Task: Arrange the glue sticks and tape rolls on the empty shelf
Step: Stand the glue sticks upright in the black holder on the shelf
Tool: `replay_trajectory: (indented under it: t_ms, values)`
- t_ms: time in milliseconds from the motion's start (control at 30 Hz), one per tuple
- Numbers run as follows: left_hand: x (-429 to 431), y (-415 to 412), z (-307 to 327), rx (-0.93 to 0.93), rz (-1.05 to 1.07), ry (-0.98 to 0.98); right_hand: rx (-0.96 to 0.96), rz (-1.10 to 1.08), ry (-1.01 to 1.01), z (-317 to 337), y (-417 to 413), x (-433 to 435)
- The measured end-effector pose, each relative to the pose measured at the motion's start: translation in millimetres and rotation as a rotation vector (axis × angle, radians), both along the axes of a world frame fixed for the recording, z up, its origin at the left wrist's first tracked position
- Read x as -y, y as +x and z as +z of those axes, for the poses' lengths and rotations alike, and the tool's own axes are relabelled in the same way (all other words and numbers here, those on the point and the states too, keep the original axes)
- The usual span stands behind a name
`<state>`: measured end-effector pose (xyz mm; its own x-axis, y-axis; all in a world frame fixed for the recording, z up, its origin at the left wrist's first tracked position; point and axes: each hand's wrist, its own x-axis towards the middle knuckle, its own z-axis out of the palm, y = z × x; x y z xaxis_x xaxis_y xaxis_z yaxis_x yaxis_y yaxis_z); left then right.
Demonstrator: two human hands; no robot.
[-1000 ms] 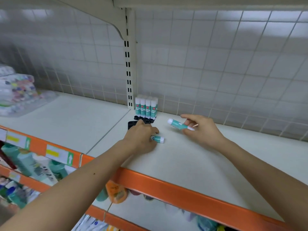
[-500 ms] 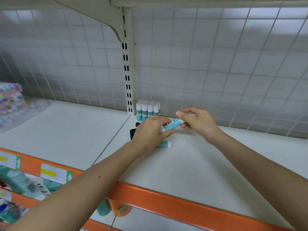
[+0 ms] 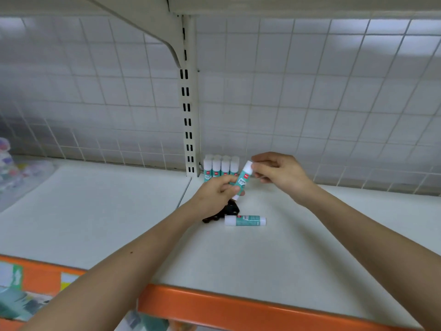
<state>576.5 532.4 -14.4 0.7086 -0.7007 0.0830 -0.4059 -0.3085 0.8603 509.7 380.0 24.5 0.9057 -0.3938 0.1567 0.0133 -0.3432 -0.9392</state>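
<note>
A teal-and-white glue stick (image 3: pixel 244 179) is held tilted above the white shelf (image 3: pixel 238 259), white cap uppermost. My left hand (image 3: pixel 214 194) grips its lower half and my right hand (image 3: pixel 279 172) pinches the cap end. Several more glue sticks (image 3: pixel 220 167) stand upright in a tight group against the back wall, beside the slotted upright. Another glue stick (image 3: pixel 245 220) lies flat on the shelf just below my hands. A black object (image 3: pixel 223 212) sits on the shelf, partly hidden under my left hand; I cannot tell what it is.
A slotted metal upright (image 3: pixel 189 115) and bracket divide the shelf into two bays. The wire-grid back wall (image 3: pixel 310 103) closes the rear. An orange front rail (image 3: pixel 238 306) edges the shelf. Blurred packaged goods (image 3: pixel 9 170) lie at the far left.
My left hand let go of the stick lying on the shelf and rose to take the stick from my right hand. That stick has turned from lying sideways to nearly upright.
</note>
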Motion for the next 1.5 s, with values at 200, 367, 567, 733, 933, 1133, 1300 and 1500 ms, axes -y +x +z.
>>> replay_trajectory:
  t_ms: [200, 367, 567, 733, 933, 1133, 1300, 1500]
  values:
    - [-17.5, 12.5, -1.5, 0.112, 0.075, 0.080, 0.017, -0.068, -0.048, -2.3, 16.0, -17.3]
    - [-42.7, 28.1, -7.6, 0.417, 0.101, 0.234, 0.055, -0.160, -0.201, -6.7, 32.3, -32.2]
    - [-67.9, 52.2, -23.5, 0.538, 0.070, 0.503, 0.061, -0.181, -0.349, -11.3, 49.4, -49.9]
    - [-74.5, 62.1, -24.0, 0.522, 0.070, 0.363, 0.065, -0.191, -0.408, -18.0, 57.7, -62.8]
    - [-66.0, 81.9, -16.4, 0.530, -0.060, 0.205, 0.096, -0.215, -0.492, -19.6, 59.8, -71.8]
    - [-59.5, 83.8, -9.2, 0.433, -0.092, 0.182, 0.079, -0.191, -0.543, -19.7, 63.1, -75.1]
    - [-61.4, 89.3, -4.9, 0.357, -0.144, 0.136, 0.079, -0.179, -0.542, -19.4, 64.1, -76.1]
    - [-63.1, 93.5, -6.8, 0.220, -0.183, 0.090, 0.061, -0.090, -0.632, -22.7, 68.5, -77.1]
